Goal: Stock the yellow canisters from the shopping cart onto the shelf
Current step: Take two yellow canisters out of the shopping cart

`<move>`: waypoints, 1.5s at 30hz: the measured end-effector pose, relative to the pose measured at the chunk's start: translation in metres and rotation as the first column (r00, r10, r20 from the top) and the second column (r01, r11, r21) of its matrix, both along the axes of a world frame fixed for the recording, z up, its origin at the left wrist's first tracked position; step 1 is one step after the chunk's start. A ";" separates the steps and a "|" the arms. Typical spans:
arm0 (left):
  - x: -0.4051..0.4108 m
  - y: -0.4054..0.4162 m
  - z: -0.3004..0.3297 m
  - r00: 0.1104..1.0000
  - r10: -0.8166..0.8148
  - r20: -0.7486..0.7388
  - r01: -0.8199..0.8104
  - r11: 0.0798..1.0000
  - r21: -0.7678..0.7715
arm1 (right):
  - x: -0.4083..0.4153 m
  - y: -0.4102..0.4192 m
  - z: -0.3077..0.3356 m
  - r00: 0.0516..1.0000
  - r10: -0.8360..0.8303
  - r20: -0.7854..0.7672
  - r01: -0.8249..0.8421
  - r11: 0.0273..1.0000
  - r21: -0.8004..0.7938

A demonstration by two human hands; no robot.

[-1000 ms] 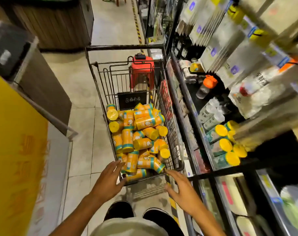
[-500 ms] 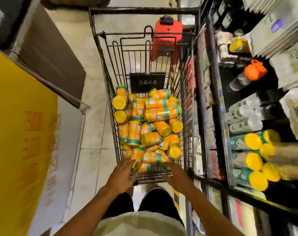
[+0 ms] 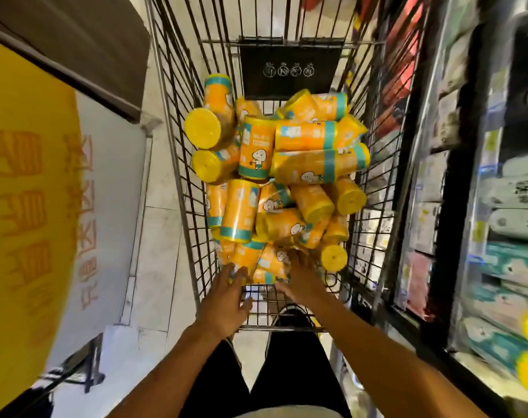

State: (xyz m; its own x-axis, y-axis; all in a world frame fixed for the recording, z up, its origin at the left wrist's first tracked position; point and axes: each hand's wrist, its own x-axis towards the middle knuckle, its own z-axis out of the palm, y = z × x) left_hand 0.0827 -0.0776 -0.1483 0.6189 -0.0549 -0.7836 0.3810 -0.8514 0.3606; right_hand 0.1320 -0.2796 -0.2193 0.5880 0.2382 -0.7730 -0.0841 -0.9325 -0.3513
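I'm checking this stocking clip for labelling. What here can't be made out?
All in the head view:
- Left hand: fingertips blur into the yellow cylindrical canisters; grip unclear.
- Right hand: the same.
- Black store shelf: motion-blurred, cut by the right edge.
- Wire shopping cart: far end cut by the top edge.

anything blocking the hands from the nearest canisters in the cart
Nothing visible does. Both hands are already past the shopping cart's near rim: the left hand reaches the closest yellow canister with its fingers, and the right hand lies on the pile beside it. The cart is open on top.
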 end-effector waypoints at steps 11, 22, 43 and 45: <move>0.007 0.018 0.028 0.997 -0.074 0.008 0.075 0.991 -0.107 | -0.006 -0.014 0.003 0.933 -0.357 0.040 0.352 0.932 0.090; 0.018 -0.010 0.093 0.818 0.413 -0.400 -0.561 0.724 -0.402 | -0.037 0.002 0.176 0.566 -0.806 -0.172 0.810 0.505 0.298; 0.044 0.033 0.106 0.522 0.835 -0.177 -0.802 0.409 -0.435 | 0.049 0.012 0.065 0.884 0.089 0.460 -0.136 0.988 0.070; 0.046 0.030 0.096 0.513 0.841 -0.172 -0.806 0.403 -0.433 | 0.061 0.016 0.042 0.849 0.226 0.478 -0.261 0.965 0.007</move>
State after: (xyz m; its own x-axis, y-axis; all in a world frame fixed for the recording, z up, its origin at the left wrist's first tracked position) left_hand 0.1284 -0.0476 -0.0518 0.5931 0.2157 -0.7757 0.7752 0.1073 0.6225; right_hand 0.1933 -0.2637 -0.1768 0.7925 0.4640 -0.3959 0.3335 -0.8731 -0.3555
